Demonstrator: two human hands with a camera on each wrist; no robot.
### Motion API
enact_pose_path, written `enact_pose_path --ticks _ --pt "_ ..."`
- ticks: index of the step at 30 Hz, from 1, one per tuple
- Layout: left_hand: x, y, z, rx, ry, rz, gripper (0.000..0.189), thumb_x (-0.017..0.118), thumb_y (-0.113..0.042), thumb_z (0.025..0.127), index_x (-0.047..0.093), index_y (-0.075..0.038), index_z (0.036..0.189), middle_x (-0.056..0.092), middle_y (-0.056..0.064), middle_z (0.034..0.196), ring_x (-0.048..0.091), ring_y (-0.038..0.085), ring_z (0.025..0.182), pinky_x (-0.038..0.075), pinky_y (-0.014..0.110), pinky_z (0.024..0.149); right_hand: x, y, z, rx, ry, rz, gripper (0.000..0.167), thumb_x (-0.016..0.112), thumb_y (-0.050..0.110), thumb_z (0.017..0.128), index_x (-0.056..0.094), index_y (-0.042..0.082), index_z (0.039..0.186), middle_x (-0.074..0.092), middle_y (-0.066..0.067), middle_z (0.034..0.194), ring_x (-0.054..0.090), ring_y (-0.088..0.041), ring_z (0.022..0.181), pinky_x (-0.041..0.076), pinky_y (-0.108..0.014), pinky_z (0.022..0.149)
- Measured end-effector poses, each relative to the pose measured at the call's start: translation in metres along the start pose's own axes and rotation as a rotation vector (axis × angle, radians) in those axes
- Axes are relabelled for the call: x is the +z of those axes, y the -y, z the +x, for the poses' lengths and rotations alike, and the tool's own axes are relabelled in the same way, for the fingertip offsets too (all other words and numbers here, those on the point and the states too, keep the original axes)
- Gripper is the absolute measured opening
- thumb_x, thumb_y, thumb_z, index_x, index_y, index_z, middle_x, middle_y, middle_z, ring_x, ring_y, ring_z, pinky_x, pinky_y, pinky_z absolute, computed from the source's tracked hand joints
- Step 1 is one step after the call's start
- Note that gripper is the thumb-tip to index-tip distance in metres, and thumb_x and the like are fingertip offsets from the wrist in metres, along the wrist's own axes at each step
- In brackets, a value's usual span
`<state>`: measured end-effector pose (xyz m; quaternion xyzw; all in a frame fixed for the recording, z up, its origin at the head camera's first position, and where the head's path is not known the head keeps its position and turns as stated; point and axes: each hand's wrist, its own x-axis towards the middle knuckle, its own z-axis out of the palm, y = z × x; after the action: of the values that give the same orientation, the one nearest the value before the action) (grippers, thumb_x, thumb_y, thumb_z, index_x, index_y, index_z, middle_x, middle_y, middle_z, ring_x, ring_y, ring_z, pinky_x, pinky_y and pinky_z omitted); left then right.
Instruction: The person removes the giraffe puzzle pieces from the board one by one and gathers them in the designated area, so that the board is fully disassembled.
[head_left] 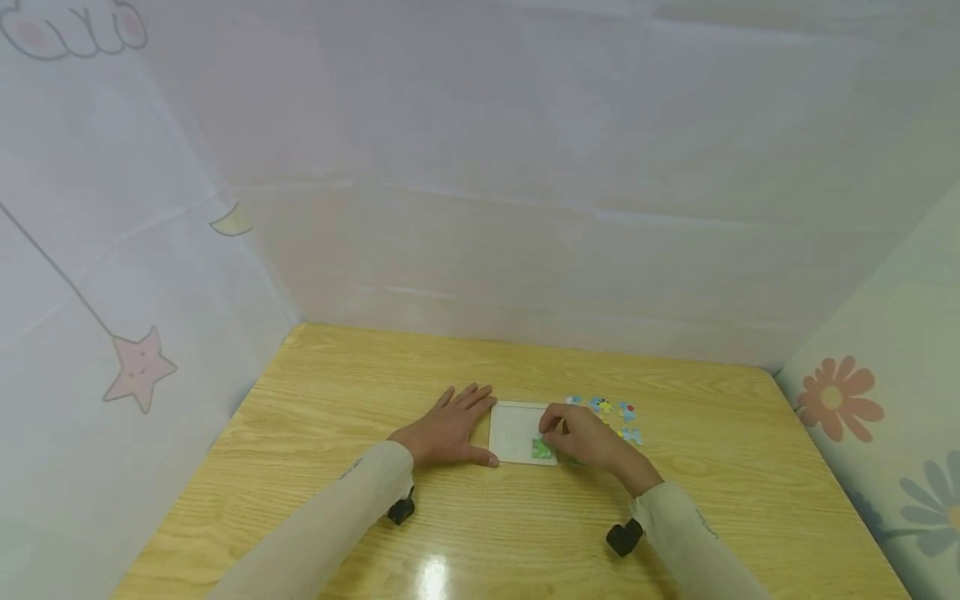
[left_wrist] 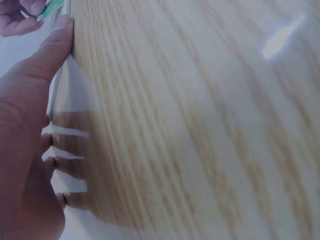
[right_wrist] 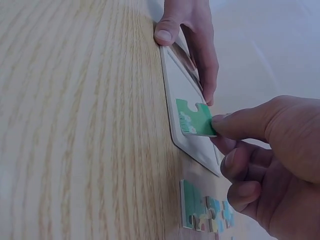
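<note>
A white puzzle tray (head_left: 513, 429) with a raised rim lies on the wooden table. Over its near right corner, my right hand (head_left: 588, 437) pinches a green puzzle piece (right_wrist: 192, 117) between thumb and forefinger. The piece has a notch in one edge and pale flower shapes printed on it. My left hand (head_left: 453, 429) rests at the tray's left side with fingers spread, its thumb (right_wrist: 166, 32) on the tray's near left corner. In the left wrist view that thumb lies along the rim, and the green piece shows only in part at the top.
Several loose puzzle pieces (head_left: 630, 435) in blue, yellow and green lie right of the tray, partly hidden behind my right hand. The wooden tabletop (head_left: 480, 525) meets a pale printed curtain (head_left: 480, 250) at its back and sides.
</note>
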<state>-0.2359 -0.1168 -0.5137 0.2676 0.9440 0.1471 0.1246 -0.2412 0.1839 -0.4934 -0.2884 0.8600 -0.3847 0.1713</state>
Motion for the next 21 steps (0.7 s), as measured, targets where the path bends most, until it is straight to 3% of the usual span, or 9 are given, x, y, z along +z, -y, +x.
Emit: enact_pose_path --ticks 11,21 --pt "0.002 0.003 0.001 0.012 0.000 0.014 0.114 0.063 -0.083 0.088 0.023 -0.017 0.172 0.013 0.003 0.182 0.011 0.030 0.170 0.009 0.061 0.138 -0.010 0.001 -0.010 0.033 -0.008 -0.017 0.005 0.063 0.015 0.108 0.068 0.014 0.109 0.071 -0.003 0.103 0.052 -0.010 0.071 0.049 -0.024 0.062" --pt "0.003 0.004 0.002 0.027 -0.005 0.007 0.114 0.065 -0.081 0.088 0.023 -0.015 0.172 0.014 0.006 0.182 0.011 0.032 0.170 0.009 0.063 0.137 -0.025 -0.011 -0.026 0.031 -0.035 -0.027 0.004 0.065 0.014 0.107 0.068 0.010 0.106 0.072 -0.008 0.101 0.051 -0.009 0.071 0.048 -0.022 0.061"
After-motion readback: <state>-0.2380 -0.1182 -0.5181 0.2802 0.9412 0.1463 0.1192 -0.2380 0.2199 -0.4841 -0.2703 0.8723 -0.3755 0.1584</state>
